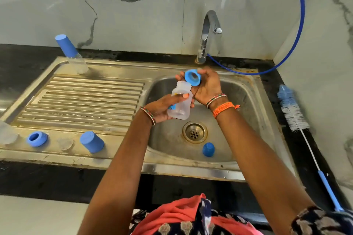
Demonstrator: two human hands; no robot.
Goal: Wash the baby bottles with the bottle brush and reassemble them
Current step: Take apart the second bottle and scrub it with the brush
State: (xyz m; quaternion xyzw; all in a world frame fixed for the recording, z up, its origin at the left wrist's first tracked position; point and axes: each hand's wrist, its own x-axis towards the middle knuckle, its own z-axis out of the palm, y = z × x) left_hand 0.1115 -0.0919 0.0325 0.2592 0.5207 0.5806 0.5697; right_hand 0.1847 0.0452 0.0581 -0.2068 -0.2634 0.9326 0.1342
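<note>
Left grip (162, 108) around bottle (180, 101), right grip (207, 86) pinching collar (193, 76) just above.

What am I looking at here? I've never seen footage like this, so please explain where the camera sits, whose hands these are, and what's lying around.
There is no machine: a person wears one camera on the head, looking down at their own two bare hands over a stainless steel sink. The left hand grips a clear plastic baby bottle with its neck open. The right hand holds a blue plastic screw ring just above that neck. A small blue cap lies in the basin near the drain. On the ribbed steel draining board are another blue ring, a taller blue cap, and a capped assembled bottle at the back. A long-handled bottle brush with white and blue bristles lies on the black counter to the right.
</note>
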